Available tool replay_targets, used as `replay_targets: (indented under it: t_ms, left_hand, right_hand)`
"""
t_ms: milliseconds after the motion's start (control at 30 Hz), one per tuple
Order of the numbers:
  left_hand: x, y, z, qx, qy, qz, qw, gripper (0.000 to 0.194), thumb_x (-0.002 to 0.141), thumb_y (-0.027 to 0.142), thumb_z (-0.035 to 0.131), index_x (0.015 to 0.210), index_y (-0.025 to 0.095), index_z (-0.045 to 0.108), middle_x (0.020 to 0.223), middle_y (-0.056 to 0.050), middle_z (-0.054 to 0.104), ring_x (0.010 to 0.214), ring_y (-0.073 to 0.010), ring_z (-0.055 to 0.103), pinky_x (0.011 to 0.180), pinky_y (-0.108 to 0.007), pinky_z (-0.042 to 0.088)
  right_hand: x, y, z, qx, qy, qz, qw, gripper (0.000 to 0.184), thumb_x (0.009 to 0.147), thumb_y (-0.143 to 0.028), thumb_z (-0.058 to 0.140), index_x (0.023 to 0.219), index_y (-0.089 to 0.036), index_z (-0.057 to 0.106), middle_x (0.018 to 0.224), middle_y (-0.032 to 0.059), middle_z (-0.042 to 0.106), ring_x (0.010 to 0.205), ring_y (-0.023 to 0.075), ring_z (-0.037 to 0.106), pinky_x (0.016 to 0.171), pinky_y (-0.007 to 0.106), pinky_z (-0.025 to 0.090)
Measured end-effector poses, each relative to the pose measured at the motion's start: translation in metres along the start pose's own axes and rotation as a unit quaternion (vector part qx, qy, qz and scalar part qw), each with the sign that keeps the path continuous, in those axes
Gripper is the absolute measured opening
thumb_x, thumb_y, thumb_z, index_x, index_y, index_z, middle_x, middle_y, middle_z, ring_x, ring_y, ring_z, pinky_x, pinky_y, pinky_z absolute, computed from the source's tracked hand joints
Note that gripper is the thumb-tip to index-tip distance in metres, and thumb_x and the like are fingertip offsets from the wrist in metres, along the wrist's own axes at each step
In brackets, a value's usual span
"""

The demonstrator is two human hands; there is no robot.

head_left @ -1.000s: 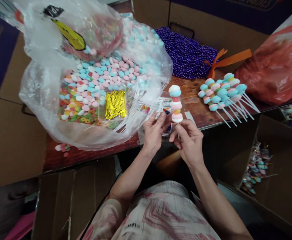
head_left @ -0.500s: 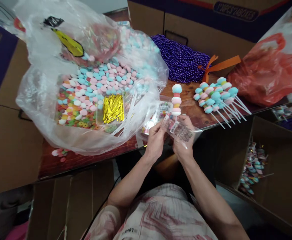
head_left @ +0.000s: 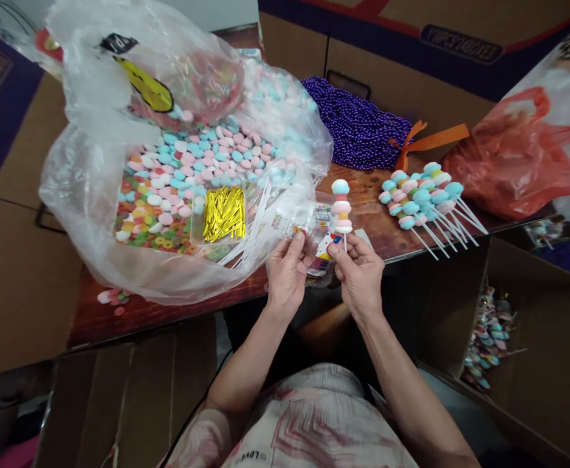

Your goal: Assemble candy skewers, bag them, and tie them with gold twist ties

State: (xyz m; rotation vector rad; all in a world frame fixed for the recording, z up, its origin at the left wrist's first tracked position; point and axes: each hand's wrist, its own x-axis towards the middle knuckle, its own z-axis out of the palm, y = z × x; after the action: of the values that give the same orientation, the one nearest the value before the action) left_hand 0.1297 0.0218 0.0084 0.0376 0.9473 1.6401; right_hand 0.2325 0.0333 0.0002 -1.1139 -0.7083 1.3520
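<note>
My right hand (head_left: 361, 273) is closed around the white stick of a candy skewer (head_left: 342, 207), which stands upright with blue, pink and white candies stacked on it. Between thumb and fingers, my left hand (head_left: 285, 276) pinches a clear printed plastic bag (head_left: 292, 222). A white, dotted part of the packaging shows between the two hands, and the right thumb lies against it. Below them, partly hidden, more printed bags lie in a clear tray (head_left: 320, 281) at the table's edge. Finished candy skewers (head_left: 422, 195) lie in a pile to the right.
A large plastic bag (head_left: 94, 276) holds loose candies (head_left: 207, 153), a box of gold twist ties (head_left: 223, 213) and white sticks (head_left: 260, 224). Purple bead strings (head_left: 357, 123) and a red bag (head_left: 504, 162) lie behind. Lower right, a cardboard box (head_left: 548, 351) contains wrapped skewers.
My hands have moved apart. The printed bag has shifted from across both hands to the left one, and the right hand now shows gripping the skewer's stick. The view has shifted slightly.
</note>
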Motion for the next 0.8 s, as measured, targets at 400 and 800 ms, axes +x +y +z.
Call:
replay_targets:
  t_ms: [400,800]
  left_hand:
    - [-0.008,-0.011,0.003,0.06,-0.032,0.114,0.991,0.035,0.062,0.046,0.09,0.074,0.02,0.07,0.068,0.005,0.067,0.058,-0.0071,0.058,0.06,-0.02,0.047]
    - [-0.005,-0.008,0.002,0.045,-0.002,0.096,0.994,0.033,0.068,0.04,0.087,0.071,0.018,0.063,0.067,0.003,0.066,0.058,-0.0095,0.062,0.061,-0.023,0.054]
  right_hand:
    - [-0.006,-0.005,0.005,-0.011,-0.018,0.009,1.0,0.046,0.058,-0.045,0.091,0.057,-0.018,0.054,0.048,-0.0093,0.037,0.041,0.0021,0.024,0.037,0.02,0.015]
    - [0.002,0.002,-0.006,-0.178,0.001,-0.129,0.976,0.056,0.081,-0.052,0.072,0.052,-0.02,0.036,0.054,-0.0057,0.029,0.053,0.0069,0.025,0.046,0.023,0.024]
